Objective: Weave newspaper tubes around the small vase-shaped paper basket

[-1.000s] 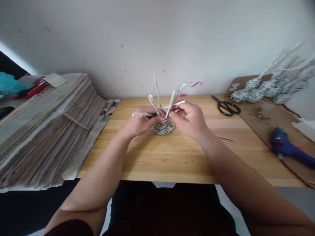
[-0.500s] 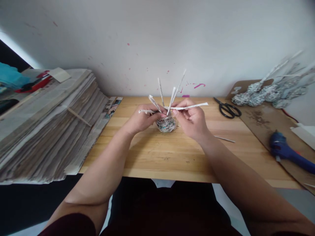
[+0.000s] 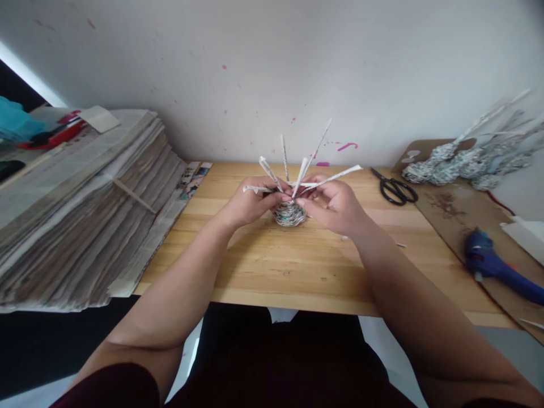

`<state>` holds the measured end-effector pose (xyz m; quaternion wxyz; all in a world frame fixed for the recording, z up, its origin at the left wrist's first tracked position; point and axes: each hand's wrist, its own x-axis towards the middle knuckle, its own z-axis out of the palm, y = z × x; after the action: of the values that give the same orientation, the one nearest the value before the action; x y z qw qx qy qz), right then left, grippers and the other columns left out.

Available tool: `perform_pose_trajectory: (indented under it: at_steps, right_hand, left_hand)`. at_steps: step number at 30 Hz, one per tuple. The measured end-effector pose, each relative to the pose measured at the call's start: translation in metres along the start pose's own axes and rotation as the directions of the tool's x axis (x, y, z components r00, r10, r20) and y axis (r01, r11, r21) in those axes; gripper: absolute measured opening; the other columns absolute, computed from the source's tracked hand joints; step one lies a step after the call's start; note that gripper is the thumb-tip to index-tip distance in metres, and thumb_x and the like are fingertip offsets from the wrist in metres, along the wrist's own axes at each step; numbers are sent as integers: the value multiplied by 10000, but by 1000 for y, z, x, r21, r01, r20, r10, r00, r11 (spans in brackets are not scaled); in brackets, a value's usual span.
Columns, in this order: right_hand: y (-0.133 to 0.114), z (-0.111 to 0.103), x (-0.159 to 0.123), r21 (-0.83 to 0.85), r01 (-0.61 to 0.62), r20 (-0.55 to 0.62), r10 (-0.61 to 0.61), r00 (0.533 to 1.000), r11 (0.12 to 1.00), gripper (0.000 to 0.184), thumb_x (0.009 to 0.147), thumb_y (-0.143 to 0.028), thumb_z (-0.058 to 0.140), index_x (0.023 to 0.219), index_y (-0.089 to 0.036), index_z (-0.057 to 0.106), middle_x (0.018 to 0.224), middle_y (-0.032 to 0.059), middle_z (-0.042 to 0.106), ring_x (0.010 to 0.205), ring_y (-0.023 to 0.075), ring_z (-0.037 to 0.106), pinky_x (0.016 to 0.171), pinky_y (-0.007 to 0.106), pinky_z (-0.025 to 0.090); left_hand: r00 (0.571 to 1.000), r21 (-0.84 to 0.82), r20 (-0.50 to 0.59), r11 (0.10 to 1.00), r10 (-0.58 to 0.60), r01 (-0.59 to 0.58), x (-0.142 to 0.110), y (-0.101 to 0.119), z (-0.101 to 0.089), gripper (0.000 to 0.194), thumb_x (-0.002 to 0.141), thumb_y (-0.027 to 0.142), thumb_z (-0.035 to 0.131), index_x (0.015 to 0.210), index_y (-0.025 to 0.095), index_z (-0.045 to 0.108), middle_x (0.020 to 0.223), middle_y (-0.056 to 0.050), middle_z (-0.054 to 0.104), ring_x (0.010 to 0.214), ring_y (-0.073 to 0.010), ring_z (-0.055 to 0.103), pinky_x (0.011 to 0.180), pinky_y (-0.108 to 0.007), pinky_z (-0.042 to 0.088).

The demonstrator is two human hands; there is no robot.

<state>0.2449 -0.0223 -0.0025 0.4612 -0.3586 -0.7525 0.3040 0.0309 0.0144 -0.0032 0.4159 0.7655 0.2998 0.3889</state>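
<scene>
Between my hands a small round basket [image 3: 289, 215], woven from rolled newspaper, rests on the wooden table. Several paper tubes [image 3: 284, 153] stick up and out from its rim. My left hand [image 3: 259, 198] is closed on the basket's left rim, thumb at the front, with a bent tube poking out beside the fingers. At the right rim, my right hand [image 3: 329, 204] pinches the woven edge near the base of a tube [image 3: 340, 174] that slants out to the right. The fingers partly hide the rim, and the far side of the basket is out of sight.
A tall newspaper stack [image 3: 93, 209] fills the left side. Black scissors [image 3: 394, 190] lie right of my hands. Farther right are a blue glue gun [image 3: 488, 258], a cardboard sheet [image 3: 450, 215] and several woven paper pieces [image 3: 450, 161]. A wall [image 3: 272, 68] closes off the back.
My right hand has come in closer to the basket's rim, its thumb now lower. The right-hand tube tilts up more than before. The whole view has shifted slightly.
</scene>
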Motion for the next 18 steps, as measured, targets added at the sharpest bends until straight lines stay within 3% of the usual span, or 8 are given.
perform_pose_trajectory:
  at_steps: [7, 11, 18]
  right_hand:
    - [2, 5, 2, -72, 29, -104, -36, 994, 997, 103, 893, -326, 754, 910, -225, 744, 904, 49, 767, 866, 222, 710, 808, 399, 574]
    - [8, 9, 2, 85, -15, -131, 26, 991, 996, 97, 875, -317, 769, 897, -226, 743, 902, 42, 778, 835, 213, 723, 768, 385, 576]
    - [6, 14, 5, 167, -40, -157, 66, 985, 985, 74, 843, -279, 767, 878, -220, 739, 851, 16, 769, 803, 189, 715, 742, 356, 581]
  left_hand:
    - [999, 25, 53, 1000, 1, -2, -3, -3, -5, 269, 906, 403, 723, 968, 149, 782, 803, -53, 752, 643, -136, 659, 628, -255, 563]
    - [997, 83, 75, 996, 17, -23, -4, 0, -8, 246, 800, 311, 812, 994, 168, 765, 921, -59, 779, 789, -166, 687, 738, -277, 571]
    - [1000, 179, -15, 984, -15, 18, -2, 7, 1, 123, 819, 258, 766, 885, 155, 746, 748, -13, 711, 666, -129, 589, 628, -241, 456]
